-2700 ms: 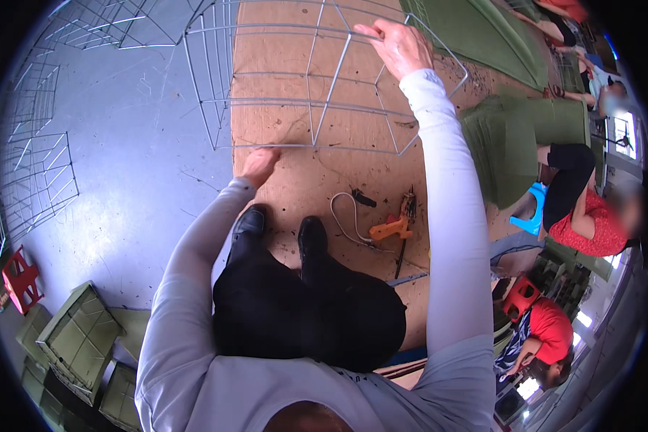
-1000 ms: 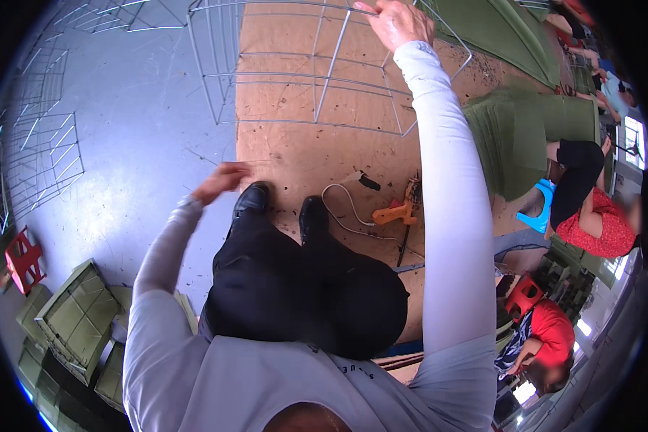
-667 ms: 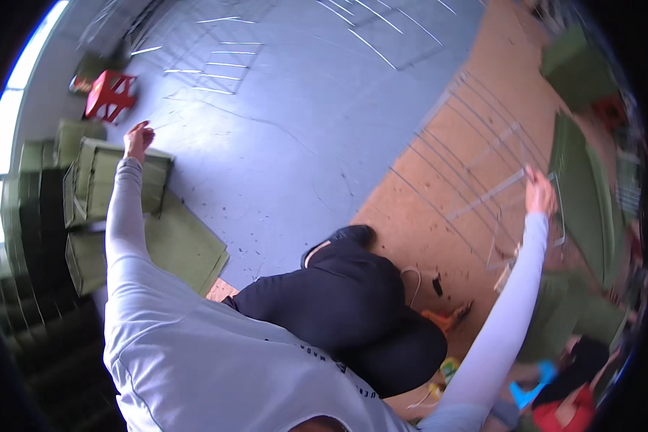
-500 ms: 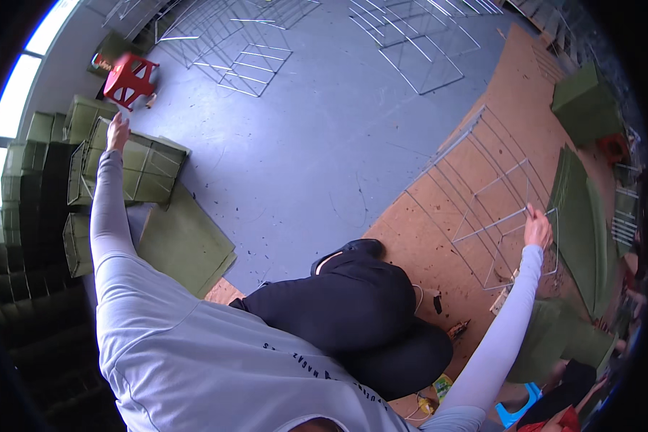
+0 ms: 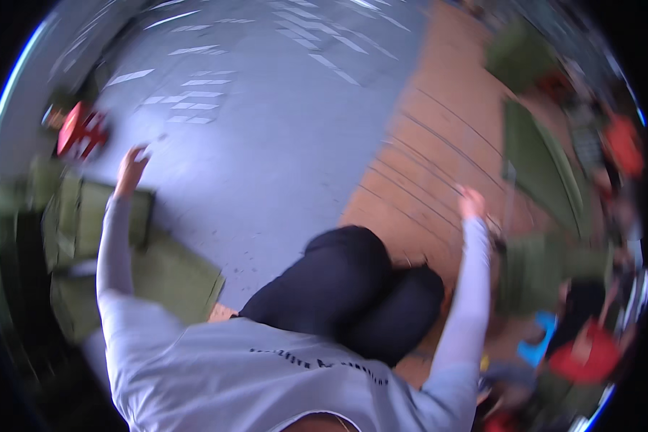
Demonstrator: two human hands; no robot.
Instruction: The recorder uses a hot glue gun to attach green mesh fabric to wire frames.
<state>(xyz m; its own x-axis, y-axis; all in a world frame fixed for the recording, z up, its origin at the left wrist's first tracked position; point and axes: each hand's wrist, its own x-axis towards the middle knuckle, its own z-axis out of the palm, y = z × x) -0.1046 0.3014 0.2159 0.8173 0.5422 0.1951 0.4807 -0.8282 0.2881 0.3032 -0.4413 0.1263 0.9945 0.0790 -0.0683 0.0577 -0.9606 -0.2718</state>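
My left hand (image 5: pixel 132 171) reaches out to the far left, past a stack of green fabric-covered boxes (image 5: pixel 97 216). Its thumb and fingers look apart, and I can make out nothing held between them. On the right, my right hand (image 5: pixel 472 204) is closed at a metal wire frame (image 5: pixel 428 167) lying on the brown floor sheet. Motion blur smears the frame's crossbars and my fingertips. Beyond that hand stands a folded green panel (image 5: pixel 543 162).
A red stool (image 5: pixel 83 131) stands at the far left. More wire frames (image 5: pixel 194 101) lie on the grey floor (image 5: pixel 288 151) ahead. Green fabric (image 5: pixel 536 270), a blue plastic piece (image 5: pixel 538 338) and another person in red (image 5: pixel 589 354) are at right.
The whole view has swung and blurred. My left hand has come down and its fingers have spread more. My right arm has drawn inward, the hand still at the wire frame.
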